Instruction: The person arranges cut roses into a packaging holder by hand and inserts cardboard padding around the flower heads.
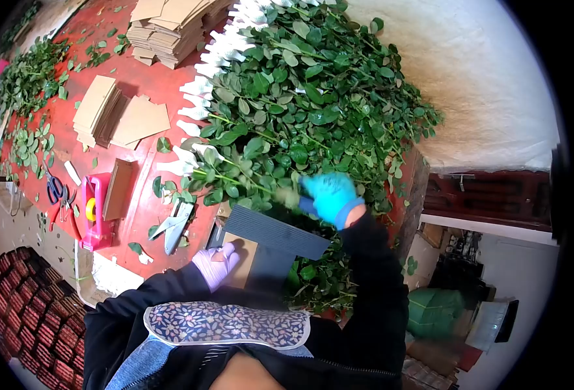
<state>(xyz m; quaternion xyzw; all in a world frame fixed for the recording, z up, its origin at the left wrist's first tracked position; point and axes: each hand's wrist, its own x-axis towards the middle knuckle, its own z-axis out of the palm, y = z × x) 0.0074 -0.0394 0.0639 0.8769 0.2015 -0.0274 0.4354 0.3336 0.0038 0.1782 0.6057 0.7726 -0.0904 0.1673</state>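
Observation:
My left hand [216, 265], in a pale purple glove, has its fingers curled at the left edge of a brown cardboard piece [241, 261]. That piece lies against a dark grey ridged board [277, 233] in front of my body. My right hand [333, 197], in a bright blue glove, is closed around a dark blue handle-like thing [307, 206] above the board's right part. A pale, blurred shape beside its fingers cannot be made out. Leafy green stems [319, 123] with white-wrapped ends [184, 161] lie in a large heap just beyond both hands.
On the red table [147, 224] are grey-handled shears [175, 227], a pink tape dispenser [96, 211], blue-handled scissors [54, 188], red-handled pliers [64, 211] and cardboard stacks [98, 110]. More leaves [33, 75] lie at the far left. Dark red stacked items [36, 312] stand at the lower left.

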